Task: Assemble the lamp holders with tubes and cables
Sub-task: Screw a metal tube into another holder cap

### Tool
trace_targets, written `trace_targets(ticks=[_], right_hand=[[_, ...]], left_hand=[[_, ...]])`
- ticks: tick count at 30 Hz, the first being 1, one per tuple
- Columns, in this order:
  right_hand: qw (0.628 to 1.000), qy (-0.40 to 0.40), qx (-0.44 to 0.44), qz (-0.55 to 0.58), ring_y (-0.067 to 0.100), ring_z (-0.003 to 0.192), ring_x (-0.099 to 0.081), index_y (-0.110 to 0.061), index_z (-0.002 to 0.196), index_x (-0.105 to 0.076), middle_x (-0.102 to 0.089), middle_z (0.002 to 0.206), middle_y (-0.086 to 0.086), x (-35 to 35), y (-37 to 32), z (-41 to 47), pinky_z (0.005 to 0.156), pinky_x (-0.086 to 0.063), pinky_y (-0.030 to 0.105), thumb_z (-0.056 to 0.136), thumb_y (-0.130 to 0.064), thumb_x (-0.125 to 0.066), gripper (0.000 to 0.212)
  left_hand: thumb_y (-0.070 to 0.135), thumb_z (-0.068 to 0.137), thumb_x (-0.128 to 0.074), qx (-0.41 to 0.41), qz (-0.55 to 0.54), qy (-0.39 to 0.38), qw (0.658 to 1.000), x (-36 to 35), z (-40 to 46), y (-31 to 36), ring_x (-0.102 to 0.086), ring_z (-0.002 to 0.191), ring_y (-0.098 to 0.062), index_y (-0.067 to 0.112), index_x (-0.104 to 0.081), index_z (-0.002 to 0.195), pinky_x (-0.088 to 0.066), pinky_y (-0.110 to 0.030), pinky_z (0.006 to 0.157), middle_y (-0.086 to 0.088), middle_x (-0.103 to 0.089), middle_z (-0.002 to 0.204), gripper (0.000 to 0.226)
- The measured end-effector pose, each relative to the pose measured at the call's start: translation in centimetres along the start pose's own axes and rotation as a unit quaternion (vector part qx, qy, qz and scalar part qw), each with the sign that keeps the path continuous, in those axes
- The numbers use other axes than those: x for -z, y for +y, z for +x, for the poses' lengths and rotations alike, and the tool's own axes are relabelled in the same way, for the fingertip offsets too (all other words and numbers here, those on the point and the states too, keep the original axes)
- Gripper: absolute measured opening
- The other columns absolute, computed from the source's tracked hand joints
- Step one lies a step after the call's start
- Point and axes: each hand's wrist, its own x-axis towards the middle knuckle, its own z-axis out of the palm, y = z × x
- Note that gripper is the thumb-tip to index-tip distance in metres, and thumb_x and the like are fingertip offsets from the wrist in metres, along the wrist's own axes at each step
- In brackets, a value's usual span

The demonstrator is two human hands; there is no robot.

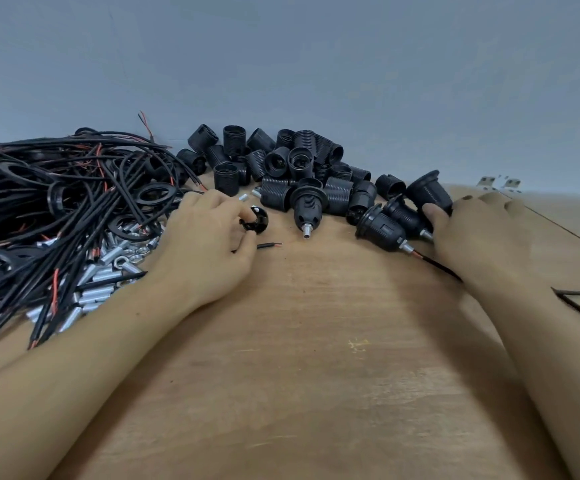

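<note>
My left hand (205, 244) pinches a small black holder cap (254, 221) between thumb and fingertips. A short black cable end (269, 244) with bare red tip pokes out from under that hand. My right hand (479, 233) lies on the table with fingers spread, its thumb touching an assembled black lamp holder (427, 192). Two more assembled holders (382, 227) with metal tubes lie just left of it, and their cable (437, 266) runs under my right wrist. Another assembled holder (307, 202) with a tube stands between my hands.
A pile of black threaded sleeves (292, 161) fills the back middle of the plywood table (316, 341). A tangle of black and red cables with black rings (56, 202) lies at left, above loose metal tubes and nuts (98, 275). Small metal brackets (499, 183) lie far right.
</note>
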Motion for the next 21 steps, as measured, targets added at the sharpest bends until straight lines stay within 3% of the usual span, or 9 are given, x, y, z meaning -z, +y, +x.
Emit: trace_targets(ticks=[2, 6, 10, 12, 14, 17, 19, 21], right_hand=[[1.0, 0.009, -0.003, 0.003, 0.041, 0.128, -0.036, 0.005, 0.126, -0.054, -0.044, 0.136, 0.026, 0.0, 0.1, 0.1, 0.1, -0.033, 0.048, 0.101, -0.051, -0.037, 0.064], [0.979, 0.133, 0.115, 0.106, 0.043, 0.128, -0.036, -0.001, 0.133, -0.051, -0.045, 0.138, 0.024, -0.2, -0.5, 0.1, 0.105, -0.028, 0.045, 0.1, -0.041, -0.05, 0.053], [0.941, 0.174, 0.213, 0.197, 0.037, 0.122, -0.041, -0.008, 0.131, -0.058, -0.053, 0.128, 0.017, -0.9, -1.4, -0.5, 0.098, -0.03, 0.032, 0.097, -0.032, -0.058, 0.042], [0.927, 0.174, 0.25, 0.217, 0.035, 0.119, -0.044, -0.008, 0.129, -0.06, -0.057, 0.123, 0.015, -1.2, -2.0, -1.0, 0.093, -0.029, 0.026, 0.096, -0.029, -0.06, 0.038], [0.914, 0.161, 0.288, 0.235, 0.033, 0.116, -0.047, -0.009, 0.126, -0.062, -0.061, 0.117, 0.013, -1.4, -2.7, -1.6, 0.09, -0.029, 0.023, 0.095, -0.026, -0.06, 0.035], [0.903, 0.12, 0.334, 0.244, 0.027, 0.113, -0.052, -0.011, 0.126, -0.062, -0.064, 0.113, 0.006, -1.6, -3.3, -2.5, 0.091, -0.031, 0.02, 0.095, -0.023, -0.061, 0.033], [0.897, 0.093, 0.354, 0.246, 0.022, 0.11, -0.053, -0.012, 0.127, -0.062, -0.064, 0.111, 0.002, -1.8, -3.6, -3.1, 0.091, -0.031, 0.02, 0.095, -0.021, -0.063, 0.033], [0.893, 0.075, 0.37, 0.245, 0.02, 0.106, -0.054, -0.011, 0.126, -0.063, -0.065, 0.108, 0.002, -1.9, -3.9, -3.5, 0.091, -0.032, 0.019, 0.095, -0.02, -0.063, 0.033]], left_hand=[[0.022, 0.091, -0.059, 0.02, 0.023, -0.004, 1.0, 0.2, 0.2, -0.5, -0.046, 0.113, -0.027, 0.018, -0.066, 0.114, -0.038, -0.045, 0.102, -0.001, -0.062, 0.118, 0.025], [0.022, 0.094, -0.051, 0.061, 0.081, -0.033, 0.994, 0.5, 0.7, -1.3, -0.043, 0.121, -0.03, 0.021, -0.061, 0.126, -0.037, -0.046, 0.104, -0.001, -0.06, 0.131, 0.034], [0.027, 0.09, -0.053, 0.163, 0.231, -0.046, 0.958, 1.7, 1.4, -2.5, -0.042, 0.12, -0.038, 0.015, -0.063, 0.119, -0.037, -0.045, 0.098, -0.016, -0.054, 0.128, 0.033], [0.028, 0.089, -0.056, 0.17, 0.218, -0.031, 0.96, 2.1, 1.7, -3.0, -0.045, 0.115, -0.039, 0.013, -0.066, 0.113, -0.04, -0.046, 0.096, -0.018, -0.055, 0.12, 0.03], [0.029, 0.09, -0.056, 0.12, 0.18, -0.018, 0.976, 2.0, 1.6, -2.9, -0.047, 0.112, -0.037, 0.014, -0.068, 0.111, -0.043, -0.047, 0.094, -0.015, -0.058, 0.116, 0.028], [0.035, 0.094, -0.053, 0.055, 0.135, -0.054, 0.988, 1.0, 1.3, -2.1, -0.047, 0.118, -0.032, 0.021, -0.066, 0.122, -0.041, -0.046, 0.098, -0.006, -0.06, 0.128, 0.034], [0.038, 0.096, -0.049, 0.06, 0.161, -0.099, 0.98, 0.2, 1.2, -2.1, -0.045, 0.122, -0.032, 0.022, -0.061, 0.127, -0.038, -0.045, 0.099, -0.003, -0.058, 0.134, 0.037], [0.041, 0.096, -0.048, 0.087, 0.194, -0.112, 0.971, 0.1, 1.4, -2.4, -0.048, 0.118, -0.034, 0.019, -0.06, 0.121, -0.039, -0.043, 0.094, -0.007, -0.061, 0.126, 0.035]])
